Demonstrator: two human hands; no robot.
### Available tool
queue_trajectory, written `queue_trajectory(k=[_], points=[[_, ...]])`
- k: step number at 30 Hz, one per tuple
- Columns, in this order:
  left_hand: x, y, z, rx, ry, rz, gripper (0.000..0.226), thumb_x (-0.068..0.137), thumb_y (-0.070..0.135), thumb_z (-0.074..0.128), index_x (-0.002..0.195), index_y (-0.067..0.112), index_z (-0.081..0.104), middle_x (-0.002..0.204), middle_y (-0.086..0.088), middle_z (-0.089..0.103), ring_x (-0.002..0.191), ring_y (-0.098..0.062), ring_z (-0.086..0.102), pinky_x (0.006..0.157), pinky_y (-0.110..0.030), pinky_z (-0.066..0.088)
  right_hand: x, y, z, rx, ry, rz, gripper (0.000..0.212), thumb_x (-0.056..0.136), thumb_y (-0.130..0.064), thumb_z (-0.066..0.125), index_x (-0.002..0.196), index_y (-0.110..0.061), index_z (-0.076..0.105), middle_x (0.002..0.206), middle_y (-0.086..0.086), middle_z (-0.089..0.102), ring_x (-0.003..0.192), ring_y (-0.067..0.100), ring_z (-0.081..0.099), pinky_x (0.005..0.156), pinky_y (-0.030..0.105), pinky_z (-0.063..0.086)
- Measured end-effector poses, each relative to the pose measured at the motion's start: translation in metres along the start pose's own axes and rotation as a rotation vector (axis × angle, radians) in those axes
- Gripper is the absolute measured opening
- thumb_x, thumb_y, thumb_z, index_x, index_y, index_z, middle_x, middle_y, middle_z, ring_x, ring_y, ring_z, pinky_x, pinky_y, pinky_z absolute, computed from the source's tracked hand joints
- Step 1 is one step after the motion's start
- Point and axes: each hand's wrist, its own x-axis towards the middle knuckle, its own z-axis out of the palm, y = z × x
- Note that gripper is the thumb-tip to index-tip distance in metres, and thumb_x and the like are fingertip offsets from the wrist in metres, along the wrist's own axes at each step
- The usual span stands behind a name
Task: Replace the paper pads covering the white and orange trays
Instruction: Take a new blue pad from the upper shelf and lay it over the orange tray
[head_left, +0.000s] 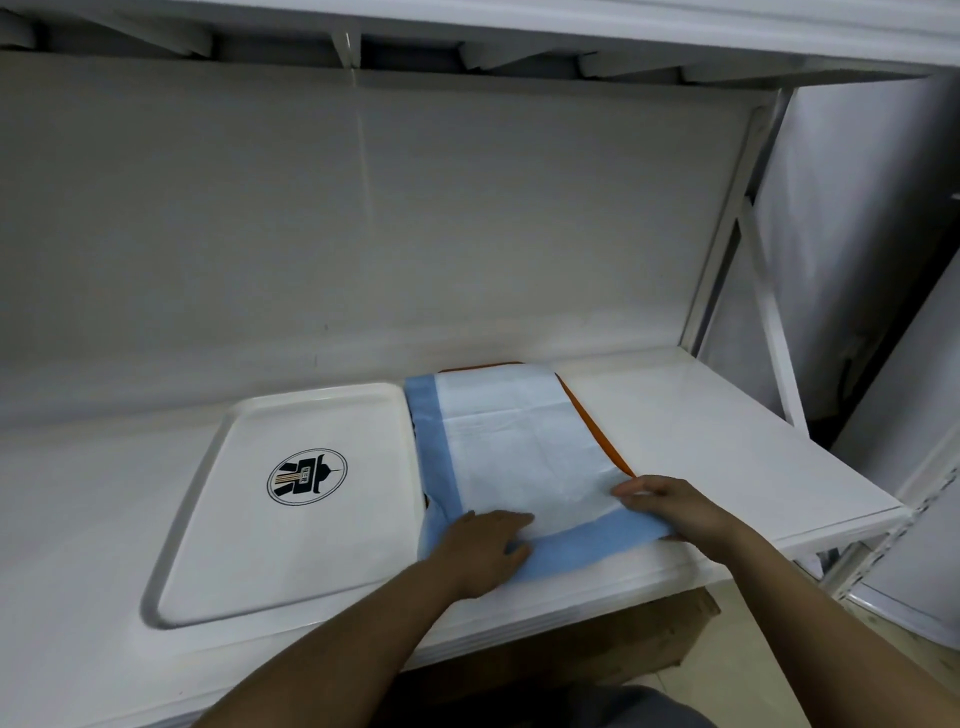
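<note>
While the white tray (291, 499) lies bare on the white shelf (701, 431), logo showing, the blue-bordered paper pad (519, 447) lies over the orange tray (597, 423) just to its right, only an orange rim peeking out along the far and right sides. The left hand (483, 545) presses flat on the pad's near left corner, fingers straight and together; the right hand (670, 504) seems to pinch the near right edge. Judging by this, the orange tray's pad is being handled, laid or lifted I cannot tell. The white tray likely needs covering next.
</note>
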Motion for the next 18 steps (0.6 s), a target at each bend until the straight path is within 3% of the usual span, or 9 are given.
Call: queue_trajectory(k=[6, 10, 14, 18], points=[[0.029, 0.026, -0.004, -0.018, -0.035, 0.011, 0.056, 0.099, 0.044, 0.037, 0.149, 0.02, 0.027, 0.154, -0.003, 0.031, 0.139, -0.021, 0.032, 0.113, -0.033, 0.025, 0.004, 0.004, -0.008, 0.085, -0.074, -0.018, 0.017, 0.091, -0.016, 0.059, 0.103, -0.024, 0.068, 0.117, 0.002, 0.062, 0.109, 0.02, 0.059, 0.096, 0.031, 0.049], [0.042, 0.034, 0.0, -0.084, -0.022, 0.003, 0.06, 0.099, 0.048, 0.034, 0.149, 0.017, 0.023, 0.154, -0.004, 0.03, 0.137, -0.022, 0.034, 0.113, -0.034, 0.028, 0.012, 0.01, -0.008, 0.254, -0.103, -0.013, 0.021, 0.091, -0.009, 0.057, 0.11, -0.015, 0.066, 0.12, 0.007, 0.062, 0.105, 0.021, 0.061, 0.091, 0.031, 0.05], [0.046, 0.034, 0.008, -0.134, 0.013, 0.012, 0.064, 0.097, 0.054, 0.032, 0.15, 0.019, 0.022, 0.153, -0.002, 0.031, 0.136, -0.02, 0.036, 0.111, -0.032, 0.03, 0.014, 0.005, -0.004, 0.436, -0.106, 0.024, 0.021, 0.091, -0.012, 0.059, 0.112, -0.01, 0.063, 0.11, 0.009, 0.062, 0.092, 0.018, 0.061, 0.08, 0.03, 0.053], [0.047, 0.03, 0.012, -0.153, -0.014, 0.007, 0.063, 0.097, 0.054, 0.03, 0.15, 0.021, 0.021, 0.155, -0.001, 0.027, 0.14, -0.019, 0.031, 0.115, -0.033, 0.025, 0.015, 0.003, -0.005, 0.257, -0.147, 0.034, 0.035, 0.08, -0.03, 0.069, 0.111, -0.014, 0.066, 0.106, 0.003, 0.067, 0.092, 0.016, 0.063, 0.078, 0.03, 0.053]])
